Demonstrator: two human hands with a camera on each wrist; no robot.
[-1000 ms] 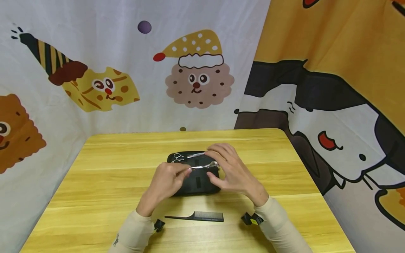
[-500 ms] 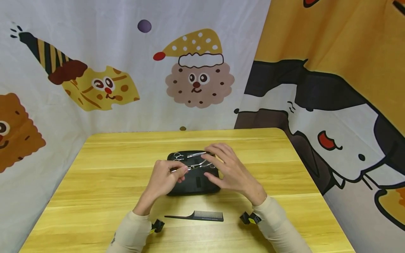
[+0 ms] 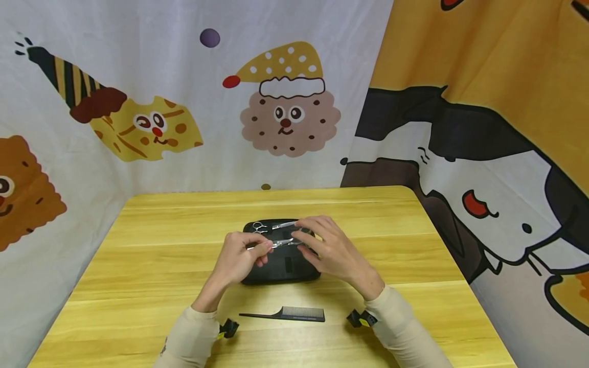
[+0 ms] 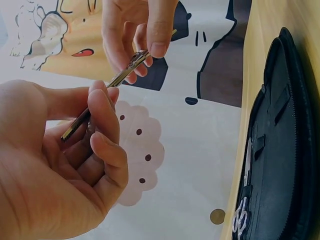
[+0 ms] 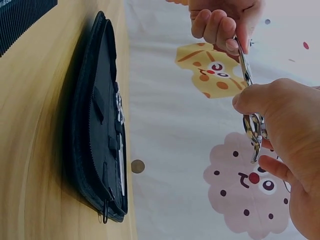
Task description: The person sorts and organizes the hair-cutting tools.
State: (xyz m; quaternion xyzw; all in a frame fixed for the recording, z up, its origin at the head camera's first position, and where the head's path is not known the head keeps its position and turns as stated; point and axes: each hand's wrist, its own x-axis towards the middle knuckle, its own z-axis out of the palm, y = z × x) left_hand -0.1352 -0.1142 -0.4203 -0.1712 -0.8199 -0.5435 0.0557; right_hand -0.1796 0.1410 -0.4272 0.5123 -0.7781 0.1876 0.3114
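Observation:
A pair of silver scissors (image 3: 282,243) is held level above the black zip case (image 3: 271,270). Between thumb and fingers, my left hand (image 3: 236,258) pinches them at the blade end. At the handle end, my right hand (image 3: 331,250) has its thumb and fingers on them; the finger rings (image 5: 252,127) show below the right thumb in the right wrist view. A second pair of scissors (image 3: 282,225) lies along the far side of the case, its own rings at the left. The right fingers partly cover its blade tip in the head view.
A black tail comb (image 3: 303,314) lies between the forearms, nearer than the case, with its thin handle to the left. The wooden table (image 3: 161,245) ends at a curtain (image 3: 184,71) with cartoon prints. A zipper pull (image 5: 105,212) hangs from the case edge.
The left hand has shifted slightly left and taken the scissors farther along the blades. The right hand, first spread around the handles, has drawn its fingers in closer on them.

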